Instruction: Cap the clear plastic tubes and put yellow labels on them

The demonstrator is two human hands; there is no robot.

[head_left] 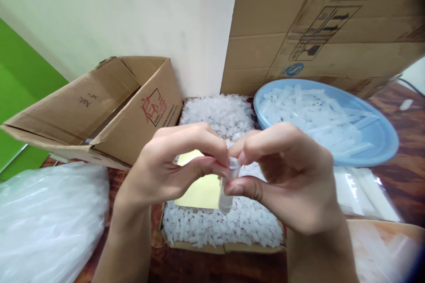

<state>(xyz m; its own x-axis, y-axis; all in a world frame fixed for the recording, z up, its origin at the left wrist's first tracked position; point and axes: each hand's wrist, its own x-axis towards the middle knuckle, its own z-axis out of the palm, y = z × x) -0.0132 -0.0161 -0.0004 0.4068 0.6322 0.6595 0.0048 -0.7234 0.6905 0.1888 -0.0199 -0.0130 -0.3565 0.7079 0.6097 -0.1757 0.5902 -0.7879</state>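
Both hands meet in the middle of the view around a small translucent plastic tube (226,201), held upright with its rounded end down. My right hand (292,177) is closed on its side, the thumb across the front and the index finger near the rim. At the upper left edge of the tube, my left hand (175,163) pinches thumb and index finger together by the rim. Whether a small part sits between those left fingertips is hidden. Below lies a shallow carton of small white plastic pieces (219,230), with a yellow paper sheet (199,192) on top.
Clear round pieces (215,110) fill the far part behind my hands. A blue basin (381,141) of translucent tubes stands right, above plastic bags (365,192) and an orange tray (398,225). Left are an open cardboard box (133,119) and a white plastic bag (49,221).
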